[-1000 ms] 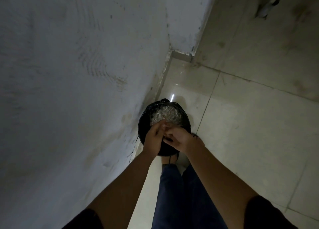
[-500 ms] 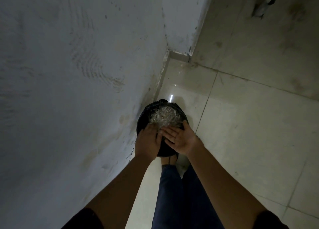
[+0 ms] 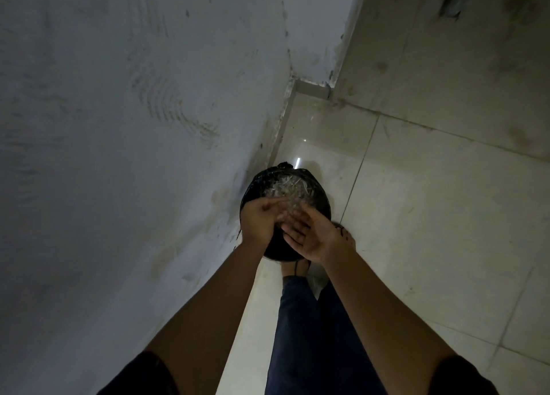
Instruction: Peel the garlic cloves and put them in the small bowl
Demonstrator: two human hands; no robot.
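Both spread, my left hand (image 3: 259,220) and right hand (image 3: 314,238) hold nothing above the bin (image 3: 323,199); garlic cloves and small bowl are out of view. Careless brushing could scatter pale scraps (image 3: 287,189) beside it.

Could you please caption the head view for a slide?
Left hand and right hand, open, above a round black-lined bin holding pale scraps.

Two hands, left (image 3: 258,219) and right (image 3: 313,237); one black bin (image 3: 276,250); one pile of scraps (image 3: 287,188).
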